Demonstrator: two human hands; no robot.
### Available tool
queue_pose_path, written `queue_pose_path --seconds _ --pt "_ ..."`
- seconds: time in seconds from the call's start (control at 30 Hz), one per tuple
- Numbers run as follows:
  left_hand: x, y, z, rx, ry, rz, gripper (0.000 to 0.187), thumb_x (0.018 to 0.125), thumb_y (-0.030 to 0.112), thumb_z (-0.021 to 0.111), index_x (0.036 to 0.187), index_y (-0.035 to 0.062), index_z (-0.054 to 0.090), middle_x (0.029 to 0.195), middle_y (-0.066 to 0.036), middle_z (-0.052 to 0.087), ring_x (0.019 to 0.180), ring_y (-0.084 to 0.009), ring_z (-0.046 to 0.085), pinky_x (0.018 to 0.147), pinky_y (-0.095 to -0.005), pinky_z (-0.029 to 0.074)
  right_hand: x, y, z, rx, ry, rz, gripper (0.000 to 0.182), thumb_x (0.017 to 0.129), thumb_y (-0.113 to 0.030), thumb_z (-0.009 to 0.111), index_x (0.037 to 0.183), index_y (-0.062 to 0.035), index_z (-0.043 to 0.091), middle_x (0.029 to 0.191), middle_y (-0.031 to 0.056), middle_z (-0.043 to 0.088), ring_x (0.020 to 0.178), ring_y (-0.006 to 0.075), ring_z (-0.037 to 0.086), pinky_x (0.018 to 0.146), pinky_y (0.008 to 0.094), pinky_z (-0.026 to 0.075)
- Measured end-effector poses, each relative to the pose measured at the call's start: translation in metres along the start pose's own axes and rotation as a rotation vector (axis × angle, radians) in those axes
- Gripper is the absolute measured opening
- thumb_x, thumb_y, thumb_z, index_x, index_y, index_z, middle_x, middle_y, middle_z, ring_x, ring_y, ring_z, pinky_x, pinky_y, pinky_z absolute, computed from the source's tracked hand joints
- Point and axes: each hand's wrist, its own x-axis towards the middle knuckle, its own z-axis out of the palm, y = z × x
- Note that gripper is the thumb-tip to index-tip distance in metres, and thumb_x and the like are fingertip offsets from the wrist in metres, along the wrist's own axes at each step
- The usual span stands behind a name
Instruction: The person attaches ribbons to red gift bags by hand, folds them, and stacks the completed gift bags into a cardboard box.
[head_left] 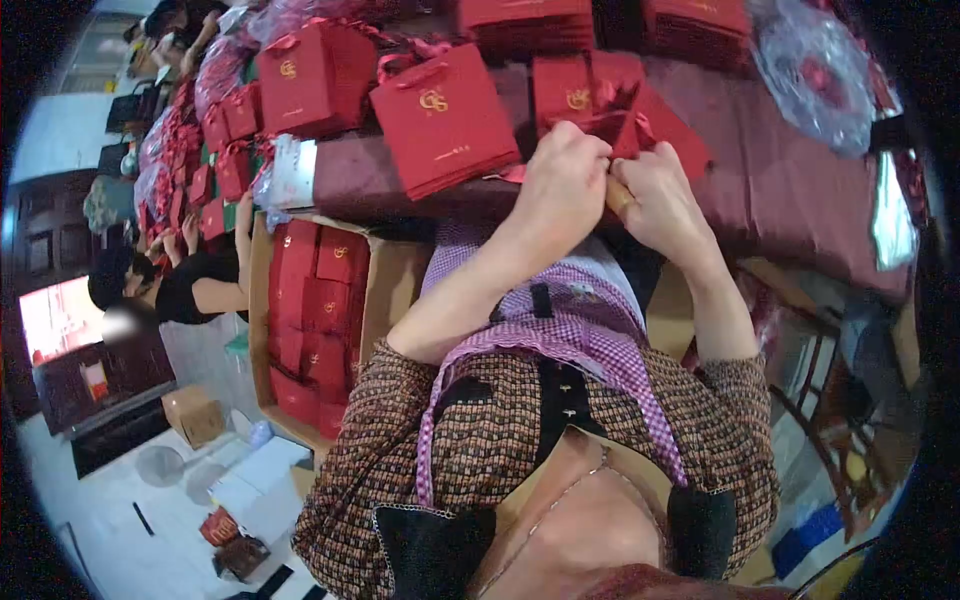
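We have both hands at the near edge of the desk (800, 190), which is covered in a dark red cloth. Our left hand (563, 185) and right hand (655, 205) are pressed close together, each grip clenched on the same partly folded red paper bag (655, 125), which lies tilted on the desk edge just beyond our knuckles; exactly where the fingers pinch it is hidden. Just to the left of that bag stands a finished red gift bag (442, 120) with a gold logo and ribbon handles, leaning slightly, and another upright red bag (310, 80) stands further left. Stacks of flat red bags (525, 22) lie at the far side of the desk, and a crumpled clear plastic wrap (815, 70) sits to the far right. Beside our left arm, below the desk, an open cardboard box (385, 290) holds rows of red boxes. Further left, another person (195, 285) in black sits at the long row of bags.
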Motion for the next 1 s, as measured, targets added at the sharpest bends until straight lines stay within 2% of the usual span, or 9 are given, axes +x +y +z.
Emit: queue_pose_path --seconds 0.2,0.27,0.4,0.5,0.63,0.73,0.87,0.93,1.0 --pt "0.001 0.006 0.002 -0.022 0.014 0.004 0.009 0.079 0.001 0.057 0.087 -0.0026 0.060 0.085 -0.018 0.054 0.081 -0.0352 0.057 0.072 -0.0408 0.047 0.000 -0.006 -0.006 -0.194 0.035 -0.112 0.013 0.074 -0.011 0.056 0.063 -0.0040 0.056 0.059 0.0155 0.056 0.061 0.0335 0.054 0.067 0.0409 0.037" --pt "0.000 0.007 0.002 -0.064 0.034 0.019 0.009 0.078 0.000 0.057 0.087 -0.0024 0.059 0.086 -0.018 0.054 0.080 -0.0353 0.057 0.070 -0.0409 0.047 -0.002 0.004 -0.002 0.018 0.011 -0.021 0.014 0.074 -0.012 0.056 0.062 -0.0037 0.055 0.059 0.0154 0.055 0.060 0.0344 0.053 0.066 0.0408 0.037" --pt "-0.003 0.006 0.003 -0.099 0.068 0.019 0.009 0.078 -0.001 0.058 0.086 -0.0026 0.059 0.086 -0.018 0.054 0.079 -0.0356 0.057 0.069 -0.0412 0.048 -0.004 0.006 -0.002 0.171 -0.037 0.133 0.014 0.073 -0.010 0.056 0.061 -0.0031 0.055 0.059 0.0158 0.055 0.061 0.0350 0.053 0.066 0.0408 0.036" --pt "-0.003 0.003 0.005 -0.064 0.056 0.019 0.009 0.078 -0.001 0.057 0.087 -0.0027 0.059 0.085 -0.018 0.054 0.078 -0.0356 0.058 0.069 -0.0415 0.048 -0.002 -0.005 -0.004 -0.088 0.021 -0.084 0.012 0.072 -0.007 0.057 0.061 -0.0035 0.055 0.060 0.0166 0.055 0.060 0.0333 0.051 0.065 0.0413 0.036" --pt "-0.001 0.006 0.002 -0.042 0.028 0.072 0.008 0.077 -0.001 0.056 0.085 -0.0022 0.059 0.084 -0.017 0.054 0.079 -0.0354 0.057 0.069 -0.0415 0.048 -0.001 -0.005 -0.008 -0.182 0.068 -0.179 0.013 0.072 -0.007 0.057 0.060 -0.0042 0.055 0.060 0.0164 0.055 0.061 0.0325 0.053 0.066 0.0411 0.036" --pt "-0.001 0.005 0.000 -0.035 0.004 0.129 0.007 0.078 -0.002 0.055 0.084 -0.0020 0.059 0.083 -0.017 0.053 0.078 -0.0351 0.057 0.068 -0.0415 0.048 -0.001 0.013 -0.007 0.170 -0.119 0.045 0.011 0.072 -0.008 0.055 0.062 -0.0046 0.055 0.062 0.0167 0.056 0.064 0.0317 0.055 0.068 0.0414 0.035" --pt "0.000 0.002 0.001 -0.088 -0.020 0.113 0.006 0.078 -0.001 0.055 0.083 -0.0024 0.059 0.082 -0.016 0.053 0.078 -0.0348 0.057 0.068 -0.0415 0.047 -0.002 0.009 -0.005 0.161 -0.046 -0.003 0.011 0.072 -0.009 0.055 0.062 -0.0047 0.055 0.061 0.0153 0.056 0.063 0.0313 0.055 0.068 0.0414 0.035" --pt "0.001 0.000 0.001 -0.088 -0.035 0.109 0.006 0.078 -0.001 0.056 0.083 -0.0028 0.059 0.081 -0.017 0.054 0.078 -0.0347 0.057 0.068 -0.0410 0.047 -0.001 0.002 -0.008 -0.219 -0.104 -0.138 0.012 0.072 -0.010 0.057 0.062 -0.0050 0.056 0.059 0.0130 0.056 0.062 0.0302 0.054 0.068 0.0410 0.036" --pt "0.001 0.002 0.001 -0.108 -0.040 0.083 0.007 0.078 -0.001 0.056 0.083 -0.0032 0.059 0.081 -0.017 0.054 0.078 -0.0345 0.057 0.068 -0.0402 0.047 -0.004 0.003 -0.006 -0.226 -0.020 -0.176 0.012 0.072 -0.011 0.058 0.061 -0.0053 0.057 0.059 0.0110 0.056 0.062 0.0290 0.054 0.068 0.0409 0.036"
